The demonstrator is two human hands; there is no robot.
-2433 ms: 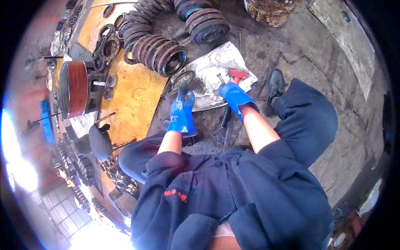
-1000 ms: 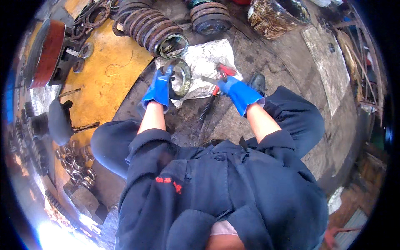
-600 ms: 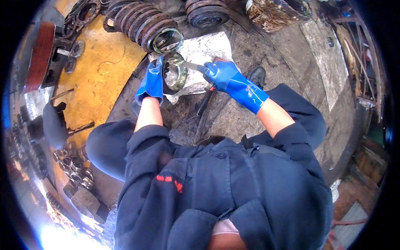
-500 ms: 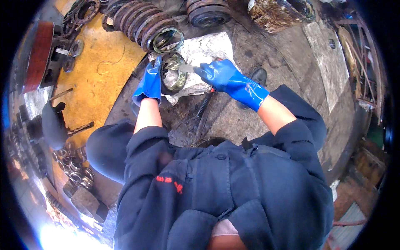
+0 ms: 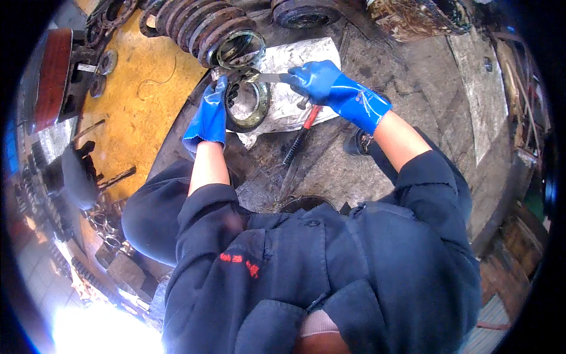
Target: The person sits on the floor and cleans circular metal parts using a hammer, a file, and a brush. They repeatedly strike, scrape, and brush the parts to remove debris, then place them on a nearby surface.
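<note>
The left hand point(image 5: 207, 118) covers part of the metal ring point(image 5: 247, 106); the picture's top edge crops the stacked rusty rings point(image 5: 197, 23).

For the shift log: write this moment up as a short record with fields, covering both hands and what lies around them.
setting: grimy workshop floor, seen from above
left hand: blue glove, grips the rim of a metal ring, held tilted on edge
right hand: blue glove, holds a flat metal blade with its tip at the ring's upper rim
under the ring: crumpled pale sheet
beside it: red-handled tool on the floor below the right hand
behind: row of stacked rusty rings
left side: yellow board
</note>
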